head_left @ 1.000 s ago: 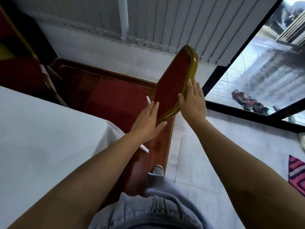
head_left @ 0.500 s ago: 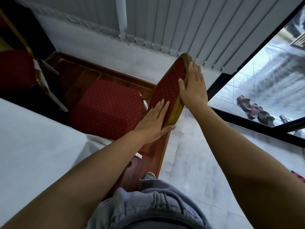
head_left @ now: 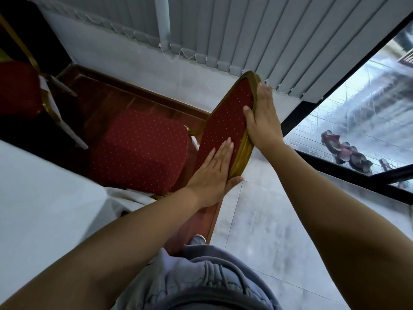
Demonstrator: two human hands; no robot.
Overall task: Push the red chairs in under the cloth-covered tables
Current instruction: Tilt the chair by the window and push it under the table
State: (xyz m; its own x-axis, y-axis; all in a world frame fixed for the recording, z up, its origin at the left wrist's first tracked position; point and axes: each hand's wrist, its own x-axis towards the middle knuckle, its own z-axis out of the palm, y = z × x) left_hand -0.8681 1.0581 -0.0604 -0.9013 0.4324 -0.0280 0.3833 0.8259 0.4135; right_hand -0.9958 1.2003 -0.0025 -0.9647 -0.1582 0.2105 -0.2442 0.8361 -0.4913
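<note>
A red chair with gold dots and a gold frame stands in front of me; its seat shows fully beside the white cloth-covered table. Its backrest tilts up to the right. My left hand lies flat on the front of the backrest near its lower end, thumb hooked round the gold edge. My right hand presses on the back of the backrest near the top, thumb over the front. The chair legs are hidden.
A second red chair stands at the far left by the table. A wooden platform edges the grey tiled floor. Vertical blinds and a glass door lie ahead, with sandals outside.
The chair seat has come out from under the tablecloth and now shows fully. Both hands have stayed on the backrest, the right one sliding up toward its top.
</note>
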